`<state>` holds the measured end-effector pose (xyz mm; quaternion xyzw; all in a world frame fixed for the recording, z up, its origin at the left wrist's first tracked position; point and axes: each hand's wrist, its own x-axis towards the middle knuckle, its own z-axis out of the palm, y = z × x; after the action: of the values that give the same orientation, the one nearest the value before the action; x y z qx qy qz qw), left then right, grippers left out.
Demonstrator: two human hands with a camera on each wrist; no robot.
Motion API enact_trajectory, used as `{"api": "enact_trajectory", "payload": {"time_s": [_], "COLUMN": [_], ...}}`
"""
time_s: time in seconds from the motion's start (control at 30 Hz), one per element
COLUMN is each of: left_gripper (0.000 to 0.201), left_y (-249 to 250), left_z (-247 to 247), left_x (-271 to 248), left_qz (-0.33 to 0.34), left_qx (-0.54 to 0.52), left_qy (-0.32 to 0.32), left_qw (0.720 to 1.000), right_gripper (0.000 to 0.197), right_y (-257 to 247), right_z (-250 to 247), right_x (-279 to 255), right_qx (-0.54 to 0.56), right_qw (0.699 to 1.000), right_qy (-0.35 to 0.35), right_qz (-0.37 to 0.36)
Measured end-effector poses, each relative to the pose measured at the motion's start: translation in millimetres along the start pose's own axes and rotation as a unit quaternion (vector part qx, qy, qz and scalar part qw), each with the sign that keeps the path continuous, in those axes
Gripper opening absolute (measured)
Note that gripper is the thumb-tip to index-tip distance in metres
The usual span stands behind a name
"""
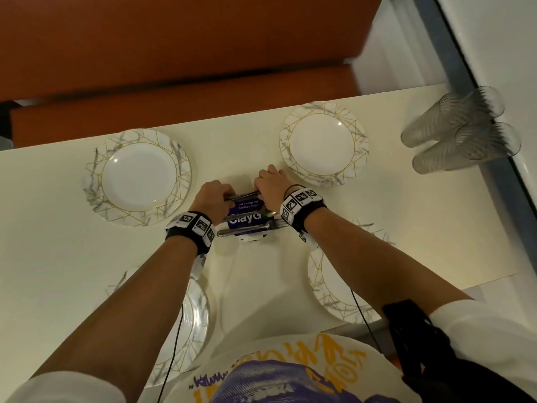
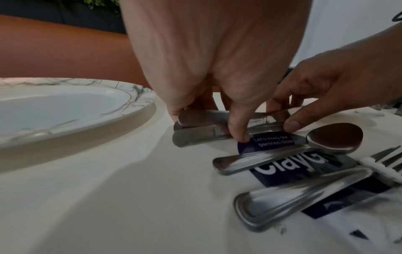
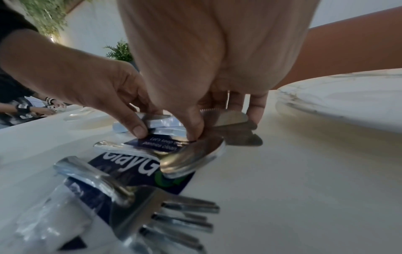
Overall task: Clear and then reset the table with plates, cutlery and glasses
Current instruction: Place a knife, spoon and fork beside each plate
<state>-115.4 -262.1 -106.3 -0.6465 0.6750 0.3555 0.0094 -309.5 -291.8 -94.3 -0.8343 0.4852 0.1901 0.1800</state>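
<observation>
At the table's middle, cutlery lies on a blue printed sheet point(image 1: 245, 218). My left hand point(image 1: 215, 196) pinches the handles of two stacked knives point(image 2: 195, 127), thumb in front. My right hand point(image 1: 270, 184) pinches the same knives at their serrated blades point(image 3: 234, 127). A spoon point(image 2: 335, 139) and forks point(image 3: 152, 206) lie nearer me on the sheet, untouched. White marble-rimmed plates sit at far left point(image 1: 93, 181), far right point(image 1: 286, 141), near left point(image 1: 200, 315) and near right point(image 1: 319, 286); my arms partly cover the two near ones.
Several clear glasses point(image 1: 459, 132) stand grouped at the table's right edge by a wall. An orange bench point(image 1: 174, 53) runs along the far side. Another person's hands point(image 3: 32, 108) show far off in the right wrist view.
</observation>
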Motion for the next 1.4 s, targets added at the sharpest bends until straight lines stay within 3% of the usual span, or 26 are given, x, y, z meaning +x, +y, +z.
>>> {"api": "enact_trajectory", "payload": {"time_s": [0.17, 0.33, 0.43, 0.53, 0.6, 0.67, 0.73, 0.87, 0.97, 1.1, 1.17, 1.27, 1.4], "left_gripper": [0.022, 0.02, 0.017, 0.017, 0.016, 0.015, 0.016, 0.022, 0.022, 0.018, 0.02, 0.021, 0.023], "left_y": [5.7, 6.7, 6.7, 11.0, 13.6, 10.6, 6.5, 0.9, -10.2, -30.1, -42.7, -63.1, -77.6], "left_z": [-2.6, -15.7, -22.5, -23.5, -22.2, -18.2, -13.5, -6.7, 2.8, 23.3, 35.2, 51.4, 65.8], "left_x": [-13.3, -30.5, -46.1, -68.6, -84.0, -96.8, -110.8, -146.1, -170.5, -203.0, -219.5, -240.5, -258.1], "left_qz": [0.01, -0.006, -0.051, -0.083, -0.091, -0.088, -0.085, -0.085, -0.084, -0.095, -0.097, -0.11, -0.142], "left_qx": [-0.022, -0.12, -0.286, -0.407, -0.484, -0.532, -0.541, -0.525, -0.543, -0.573, -0.563, -0.527, -0.521], "left_qy": [0.013, 0.08, 0.089, 0.109, 0.121, 0.124, 0.12, 0.132, 0.135, 0.163, 0.17, 0.182, 0.175], "left_qw": [1.0, 0.99, 0.953, 0.903, 0.862, 0.833, 0.828, 0.837, 0.825, 0.798, 0.803, 0.823, 0.823], "right_gripper": [0.02, 0.019, 0.043, 0.048, 0.045, 0.035, 0.025, 0.02, 0.018, 0.021, 0.022, 0.013, 0.019], "right_y": [-0.2, -5.5, -18.7, -39.7, -57.3, -76.9, -95.6, -124.8, -141.2, -155.1, -161.9, -174.8, -189.0], "right_z": [-21.6, -73.1, -88.8, -80.5, -66.9, -53.3, -41.6, -29.3, -16.0, 17.1, 40.7, 77.5, 111.7], "right_x": [3.1, 6.2, 2.2, -3.3, -7.5, -14.6, -23.5, -44.9, -63.6, -85.5, -98.7, -122.7, -146.1], "right_qx": [0.022, 0.047, 0.107, 0.231, 0.355, 0.442, 0.454, 0.452, 0.493, 0.557, 0.545, 0.493, 0.432], "right_qw": [1.0, 0.992, 0.963, 0.906, 0.867, 0.849, 0.858, 0.858, 0.833, 0.778, 0.784, 0.816, 0.855], "right_qy": [0.007, 0.113, 0.245, 0.344, 0.329, 0.26, 0.214, 0.22, 0.219, 0.223, 0.21, 0.182, 0.143], "right_qz": [0.003, -0.013, 0.015, 0.086, 0.116, 0.128, 0.112, 0.108, 0.125, 0.183, 0.208, 0.241, 0.248]}}
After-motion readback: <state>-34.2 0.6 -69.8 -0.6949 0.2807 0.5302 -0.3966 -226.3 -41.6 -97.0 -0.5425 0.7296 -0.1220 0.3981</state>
